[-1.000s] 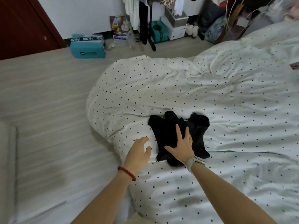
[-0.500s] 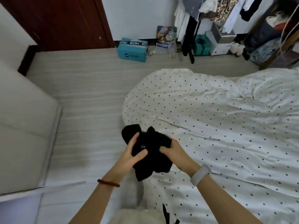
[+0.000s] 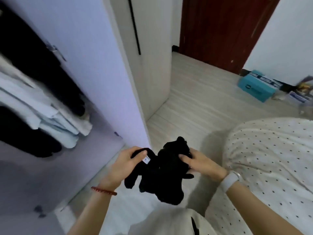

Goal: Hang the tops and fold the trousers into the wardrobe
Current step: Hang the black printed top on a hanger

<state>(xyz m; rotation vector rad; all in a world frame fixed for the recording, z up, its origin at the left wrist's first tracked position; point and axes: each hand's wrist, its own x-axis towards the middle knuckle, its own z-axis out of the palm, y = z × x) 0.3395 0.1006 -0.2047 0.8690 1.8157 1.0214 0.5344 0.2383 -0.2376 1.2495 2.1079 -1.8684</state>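
We hold the black garment (image 3: 162, 173) between us — left hand (image 3: 125, 165) pinching its labelled edge, right hand (image 3: 201, 165) gripping the bunched side.

Pale wood-grain floor (image 3: 199, 92) runs to a dark red door (image 3: 220, 29) set in a white wall (image 3: 284, 38). A teal box (image 3: 257, 88) sits at the wall's foot. A spotted white duvet (image 3: 274, 150) covers the bed at right.

A black garment (image 3: 162, 173), a white duvet (image 3: 271, 158) with black dots, a dark red door (image 3: 220, 31), a teal box (image 3: 257, 87).
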